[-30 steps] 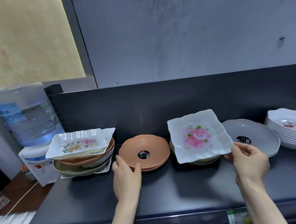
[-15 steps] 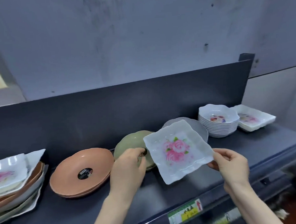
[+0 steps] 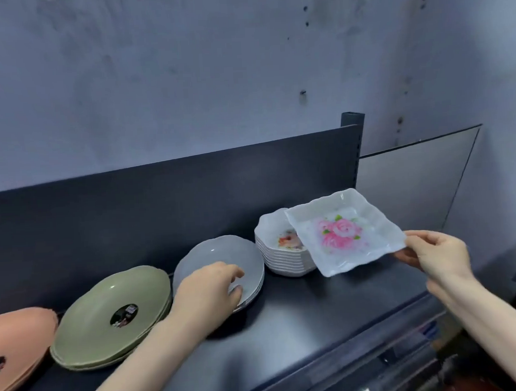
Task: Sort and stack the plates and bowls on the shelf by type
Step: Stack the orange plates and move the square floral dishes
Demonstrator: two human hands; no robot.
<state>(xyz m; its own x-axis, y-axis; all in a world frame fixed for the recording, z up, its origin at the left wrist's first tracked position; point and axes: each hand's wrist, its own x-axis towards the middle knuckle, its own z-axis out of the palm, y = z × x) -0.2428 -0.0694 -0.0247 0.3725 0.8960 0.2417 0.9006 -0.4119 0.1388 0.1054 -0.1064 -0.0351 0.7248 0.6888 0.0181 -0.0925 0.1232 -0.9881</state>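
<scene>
STEP: you carry the square floral plate [image 3: 344, 232] pinched in your right hand [image 3: 436, 253], above the shelf's [image 3: 302, 318] right end | left hand [image 3: 208, 290] loosely open on the grey plates [image 3: 221, 257] (apparently no grip) | NEXT: lower it flat past the white bowl stack [image 3: 279, 254].

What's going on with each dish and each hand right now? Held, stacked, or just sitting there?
Square rose plate: held in the air by one edge, tilted.
Right hand: pinching that plate's edge.
Left hand: resting on the grey plates' rim.
Grey plates: stacked on the shelf.
Green plates: stacked, sticker on top.
White bowls: stacked, partly hidden by the plate.
Orange plates: on the shelf, cut off.
</scene>
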